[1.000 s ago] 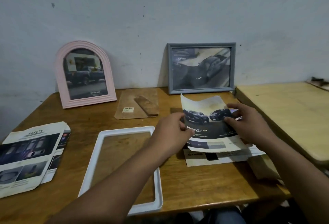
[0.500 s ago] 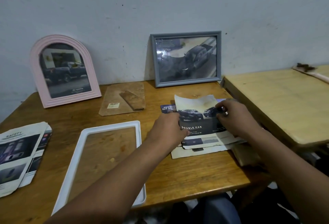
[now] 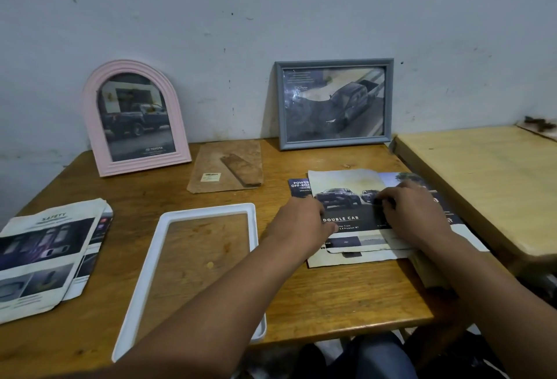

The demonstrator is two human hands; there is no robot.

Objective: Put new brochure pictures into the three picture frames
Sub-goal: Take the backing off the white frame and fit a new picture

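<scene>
A "DOUBLE CAB" brochure page [image 3: 343, 188] with two trucks lies flat on a pile of brochure sheets at the table's right. My left hand [image 3: 304, 220] grips its left edge and my right hand [image 3: 413, 212] pinches its right side. An empty white frame [image 3: 150, 261] lies flat at the front middle, wood showing through it. A pink arched frame [image 3: 90, 113] and a grey rectangular frame [image 3: 334, 142] lean on the wall, each with a truck picture. The brown backing board [image 3: 229, 158] with its stand lies between them.
A folded "SAFETY" brochure stack [image 3: 45, 252] lies at the table's left front. A pale wooden surface [image 3: 482, 185] stands higher along the right side, close to the brochure pile. The wall runs right behind the leaning frames.
The brochure page was lifted and curled up a second ago; now it lies flat on the pile, both hands still on it. My view has shifted slightly.
</scene>
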